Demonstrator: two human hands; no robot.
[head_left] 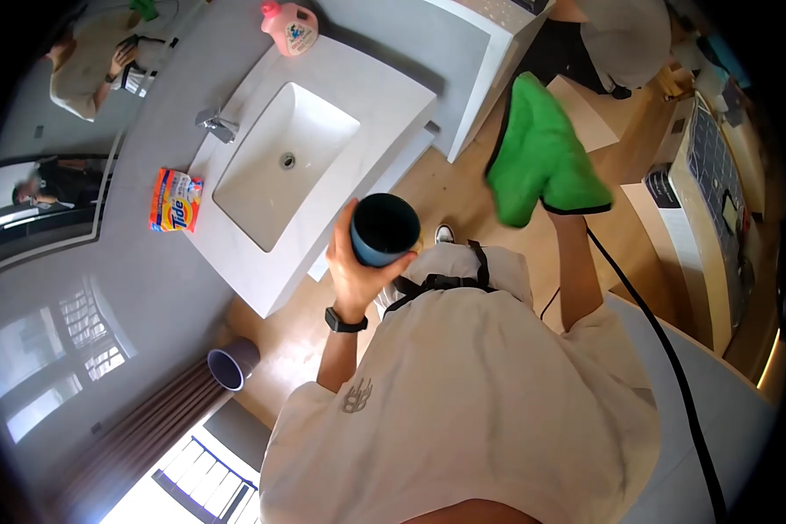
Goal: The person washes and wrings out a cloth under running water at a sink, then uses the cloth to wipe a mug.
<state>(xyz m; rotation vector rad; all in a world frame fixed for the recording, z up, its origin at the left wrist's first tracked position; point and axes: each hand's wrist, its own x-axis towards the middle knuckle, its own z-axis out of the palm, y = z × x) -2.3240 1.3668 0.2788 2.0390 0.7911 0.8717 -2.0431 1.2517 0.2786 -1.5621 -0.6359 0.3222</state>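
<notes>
My left hand, with a black watch on the wrist, is wrapped round a dark blue cup. The cup's open top faces me and its inside looks dark. On the right, my right hand is hidden behind a green cloth with a black edge; only the forearm shows below it. The cloth hangs over that hand, raised well apart from the cup. Left of the cup is a white sink set in a pale countertop.
A chrome faucet, an orange Tide bag and a pink detergent bottle stand along the counter. A purple bin is on the floor. A black cable runs down my right side. Another person is at the upper right.
</notes>
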